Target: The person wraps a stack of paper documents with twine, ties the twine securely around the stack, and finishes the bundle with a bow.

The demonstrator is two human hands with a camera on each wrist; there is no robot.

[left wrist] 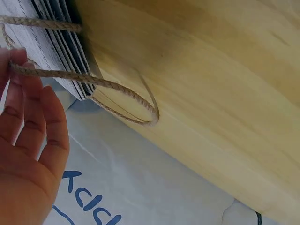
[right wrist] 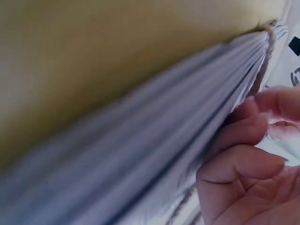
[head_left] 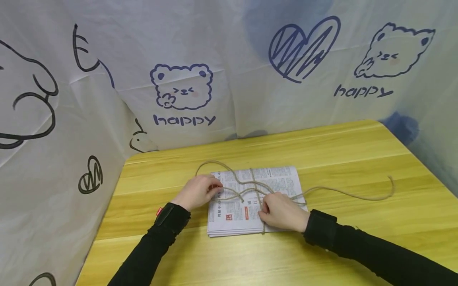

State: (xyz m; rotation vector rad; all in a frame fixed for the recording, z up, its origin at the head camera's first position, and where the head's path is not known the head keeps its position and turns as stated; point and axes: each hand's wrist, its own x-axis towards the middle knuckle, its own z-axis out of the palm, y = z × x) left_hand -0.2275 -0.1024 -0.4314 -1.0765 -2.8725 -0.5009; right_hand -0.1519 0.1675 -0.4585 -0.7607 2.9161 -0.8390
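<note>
On the table lies a flat stack of folded newspapers (head_left: 223, 223), wrapped by a thin tan rope (left wrist: 110, 85) that runs across its top. Fingertips and thumb of my left hand (head_left: 198, 191) pinch a strand of that rope over the stack's left edge; in the left wrist view it bows out in a loop beyond the papers. My right hand (head_left: 282, 211) rests on the right part of the stack, fingers curled. Seen from the right wrist, its thumb and finger meet on the strand (right wrist: 259, 77) that crosses the stack. The papers' layered edge (right wrist: 140, 126) fills the foreground there.
One long rope end (head_left: 343, 193) trails over the wooden table (head_left: 322, 155) to the right, its tip bent upward. Another strand arcs behind the stack's back left corner. A white cloth with drawings (head_left: 243, 91) encloses the table's back and sides.
</note>
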